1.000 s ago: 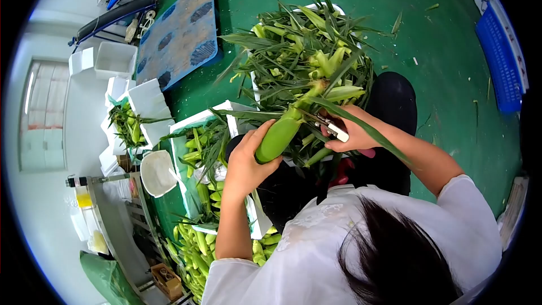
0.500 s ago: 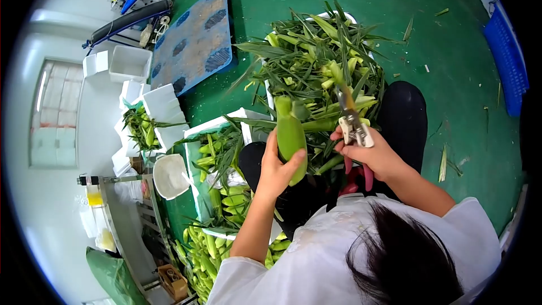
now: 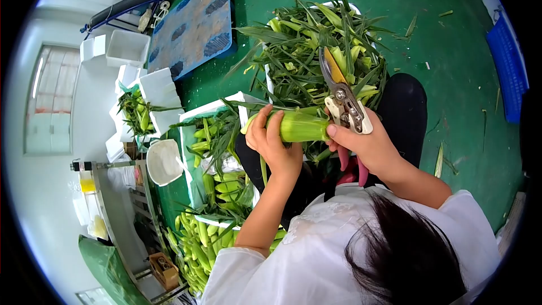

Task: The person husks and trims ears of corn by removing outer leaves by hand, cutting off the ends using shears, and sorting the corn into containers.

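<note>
An ear of corn in pale green husk [image 3: 302, 126] lies sideways between my hands, its cut end toward the right. My left hand [image 3: 275, 142] wraps round its left part. My right hand [image 3: 370, 146] grips pruning shears [image 3: 345, 99] with pink handles, blades pointing up and away, while its thumb and fingertips touch the cut end of the ear. Beyond the hands, a white box is heaped with cut leaves and husks [image 3: 316, 51].
Left of my knees, a lined white foam box [image 3: 190, 189] holds husked corn ears; more ears [image 3: 203, 248] are piled below. A white bucket [image 3: 164, 162], a blue pallet [image 3: 195, 22] and a metal rack [image 3: 116, 220] stand left. A blue crate [image 3: 505, 68] is at far right.
The long leafy stalk end has come off the ear. The ear has turned from upright to sideways, and my right hand with the shears has come in against its cut end.
</note>
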`<state>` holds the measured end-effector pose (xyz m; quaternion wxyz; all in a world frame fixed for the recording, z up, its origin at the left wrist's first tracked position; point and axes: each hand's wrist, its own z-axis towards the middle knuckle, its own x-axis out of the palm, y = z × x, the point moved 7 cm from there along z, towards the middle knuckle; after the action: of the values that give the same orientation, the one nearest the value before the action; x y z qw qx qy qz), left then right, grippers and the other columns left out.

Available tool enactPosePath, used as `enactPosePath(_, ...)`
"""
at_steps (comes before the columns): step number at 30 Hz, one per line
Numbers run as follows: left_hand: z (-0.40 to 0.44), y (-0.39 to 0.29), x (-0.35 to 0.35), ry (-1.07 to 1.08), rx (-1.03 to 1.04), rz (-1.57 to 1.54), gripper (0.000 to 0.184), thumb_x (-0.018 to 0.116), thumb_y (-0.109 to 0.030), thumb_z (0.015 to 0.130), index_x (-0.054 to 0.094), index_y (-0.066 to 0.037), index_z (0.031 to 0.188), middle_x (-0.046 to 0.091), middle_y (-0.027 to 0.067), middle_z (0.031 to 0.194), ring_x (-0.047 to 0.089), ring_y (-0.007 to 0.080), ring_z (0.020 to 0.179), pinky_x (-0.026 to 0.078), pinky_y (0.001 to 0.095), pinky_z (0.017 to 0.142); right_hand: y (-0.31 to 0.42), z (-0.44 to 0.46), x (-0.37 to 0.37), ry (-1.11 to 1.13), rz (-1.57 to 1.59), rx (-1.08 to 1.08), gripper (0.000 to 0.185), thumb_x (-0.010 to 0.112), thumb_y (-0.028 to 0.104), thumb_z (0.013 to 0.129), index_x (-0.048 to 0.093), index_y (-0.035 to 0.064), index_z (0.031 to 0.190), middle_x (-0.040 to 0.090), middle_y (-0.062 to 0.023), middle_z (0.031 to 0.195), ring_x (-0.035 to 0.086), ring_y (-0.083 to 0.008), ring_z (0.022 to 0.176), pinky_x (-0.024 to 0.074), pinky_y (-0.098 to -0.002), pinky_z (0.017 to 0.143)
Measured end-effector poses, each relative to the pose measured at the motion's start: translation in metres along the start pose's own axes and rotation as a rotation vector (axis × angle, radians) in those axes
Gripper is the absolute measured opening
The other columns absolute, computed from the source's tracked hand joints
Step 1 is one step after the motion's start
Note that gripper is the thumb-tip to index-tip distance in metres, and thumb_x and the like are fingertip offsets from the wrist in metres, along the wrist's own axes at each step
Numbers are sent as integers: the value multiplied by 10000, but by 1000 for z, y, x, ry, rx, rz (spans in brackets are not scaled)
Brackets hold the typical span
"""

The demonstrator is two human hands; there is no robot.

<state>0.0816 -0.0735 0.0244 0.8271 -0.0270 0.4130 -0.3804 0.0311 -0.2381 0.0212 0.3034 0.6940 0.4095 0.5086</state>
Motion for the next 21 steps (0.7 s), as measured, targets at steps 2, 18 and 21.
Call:
enactPosePath(2,-3,-1,-3,-35,19,45,656,763,21,629,539,-99,1233,556,122,1291,458,354,1205,312,474,1031,-1,0,3,17,-38,9,302,637,151,944,524,12,1188,596,-34,780,541,-75,599,431,-219,462)
enactPosePath(18,-105,-35,65,532,-1048,-1833,590,722,-87,818,452,-28,1339,594,35,1161,572,150,1065,472,317,925,-27,-23,26,223,474,-60,432,574,81,927,437,47,1335,599,-105,1118,612,-234,1020,500,-379,872)
enactPosePath(21,-100,-23,62,960,-990,-1539,491,706,-45,794,511,-35,1244,608,21,1053,591,152,945,504,320,834,-29,-22,26,195,489,-40,408,552,95,932,437,46,1321,592,-101,1117,603,-235,1056,479,-393,938)
